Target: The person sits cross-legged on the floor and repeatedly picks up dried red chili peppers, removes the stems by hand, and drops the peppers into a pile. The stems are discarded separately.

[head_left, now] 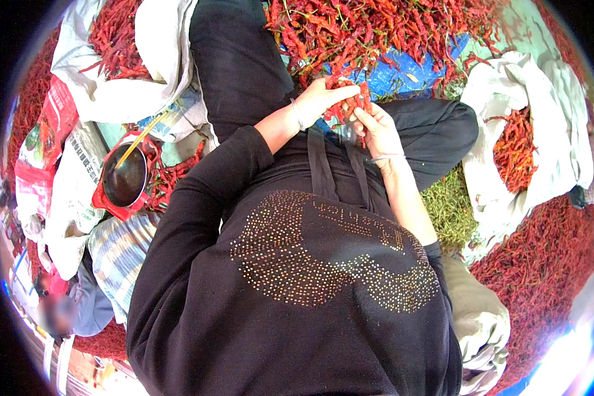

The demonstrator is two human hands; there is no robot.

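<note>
Close in front of my lap, my left hand (318,100) is closed round a bunch of red chilies (351,104), its thumb lying across the top. My right hand (378,131) meets it from the right, thumb and fingers pinching chilies in the same bunch. Some fingers of both hands are hidden behind the peppers. Just beyond the hands spreads a large heap of red chilies (363,30), partly on a blue plastic sheet (399,76).
On the right stand a white sack (492,86) with chilies in its mouth and a heap of green stems (447,206). At left are a white sack (168,39) and a dark bowl (125,179) with a yellow stick. More chilies (541,270) cover the right-hand ground.
</note>
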